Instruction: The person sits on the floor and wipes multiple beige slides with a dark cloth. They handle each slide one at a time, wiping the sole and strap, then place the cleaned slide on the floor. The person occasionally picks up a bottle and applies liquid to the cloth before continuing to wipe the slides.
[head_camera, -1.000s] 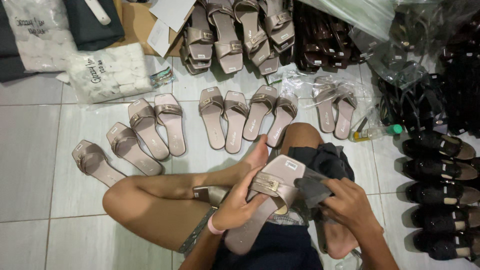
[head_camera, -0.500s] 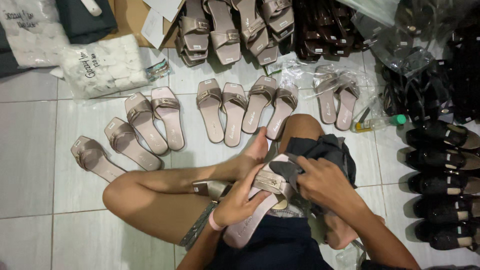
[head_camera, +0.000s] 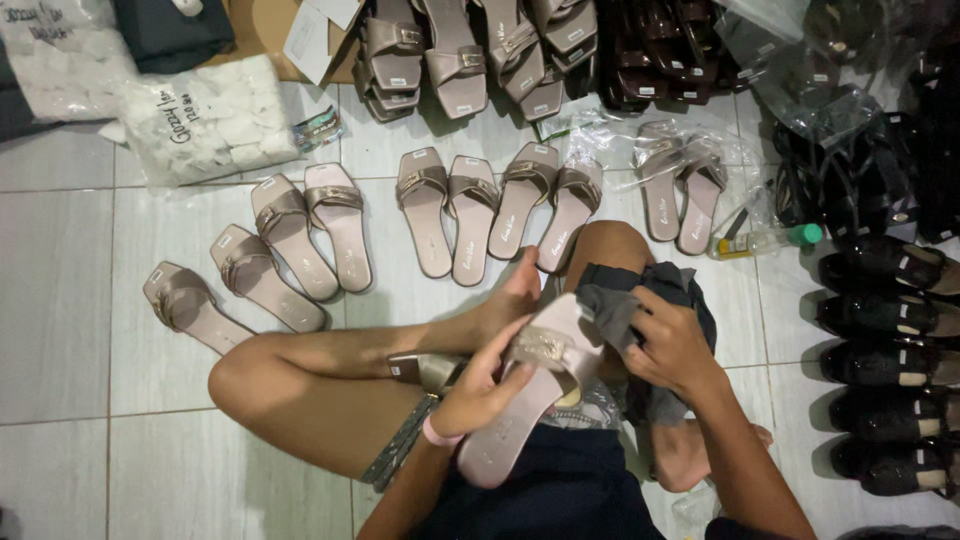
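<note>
Down on the tiled floor (head_camera: 70, 330), a person sits cross-legged with a taupe sandal (head_camera: 525, 395) held over the lap. The left hand (head_camera: 485, 385) is curled around the sandal from its outer side, fingers closed on the strap area near the metal buckle, so the sole angles down toward the dark shorts. The right hand (head_camera: 670, 345) is closed on a dark grey cloth (head_camera: 610, 305), which is bunched against the toe end of the sandal (the cloth touches the shoe just beside the strap). A second sandal (head_camera: 430, 370) lies tucked under the left forearm, against the bent leg. Ahead of the knees, taupe sandals (head_camera: 470, 215) are laid out in pairs in a row on the tiles, with two more pairs (head_camera: 290, 245) off to the left. A small bottle with a green cap (head_camera: 765, 240) lies just right of the row. Black shoes (head_camera: 885, 350) line the right edge, and a clear bag of white pads (head_camera: 210, 120) rests at upper left.
</note>
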